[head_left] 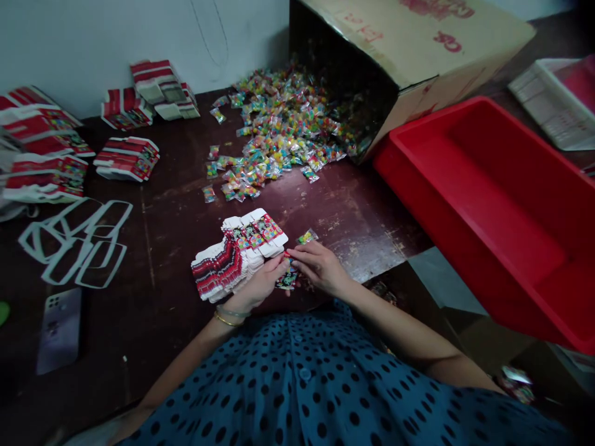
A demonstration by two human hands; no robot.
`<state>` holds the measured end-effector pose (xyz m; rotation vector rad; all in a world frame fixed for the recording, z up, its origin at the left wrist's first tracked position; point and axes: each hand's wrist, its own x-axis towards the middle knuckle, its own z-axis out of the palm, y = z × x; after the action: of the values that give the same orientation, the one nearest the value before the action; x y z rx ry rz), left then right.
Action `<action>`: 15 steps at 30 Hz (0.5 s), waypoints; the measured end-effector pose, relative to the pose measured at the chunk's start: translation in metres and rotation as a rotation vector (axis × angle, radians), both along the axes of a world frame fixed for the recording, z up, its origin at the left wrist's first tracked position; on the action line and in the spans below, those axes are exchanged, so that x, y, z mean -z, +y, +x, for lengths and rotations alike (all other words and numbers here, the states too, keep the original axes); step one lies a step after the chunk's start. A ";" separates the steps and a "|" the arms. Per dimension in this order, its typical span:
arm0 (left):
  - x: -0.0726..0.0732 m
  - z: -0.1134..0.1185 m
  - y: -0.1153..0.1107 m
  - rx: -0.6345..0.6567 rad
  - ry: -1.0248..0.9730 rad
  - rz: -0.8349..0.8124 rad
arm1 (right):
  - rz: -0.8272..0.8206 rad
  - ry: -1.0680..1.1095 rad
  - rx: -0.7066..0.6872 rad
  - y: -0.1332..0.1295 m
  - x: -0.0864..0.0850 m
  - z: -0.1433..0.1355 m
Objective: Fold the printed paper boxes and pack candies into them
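Between my two hands is a small printed box, red and dark with colourful patterns (287, 277). My left hand (261, 284) has its fingers closed on the box's left side. From the right, the fingers of my right hand (320, 266) pinch its top edge. Just left of the hands lies a fanned stack of flat red and white cartons (223, 266), partly behind my left hand. A single clear packet of coloured candies (307, 236) rests on the table right above my right hand.
A pile of candy packets (283, 133) spills from a cardboard box (418, 43). At right stands a red bin (493, 210). Carton stacks (127, 158), white loops (100, 241) and a phone (59, 331) lie left on the dark table (176, 217).
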<state>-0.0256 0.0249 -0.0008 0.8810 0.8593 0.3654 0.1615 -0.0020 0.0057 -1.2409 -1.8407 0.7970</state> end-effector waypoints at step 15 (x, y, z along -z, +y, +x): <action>0.003 -0.022 -0.003 0.123 0.165 0.060 | 0.157 -0.573 -0.392 0.117 0.032 -0.018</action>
<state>-0.0479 0.0218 -0.0037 1.0248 0.9448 0.2140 0.1434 0.1151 -0.0261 -1.0903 -2.6124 0.5041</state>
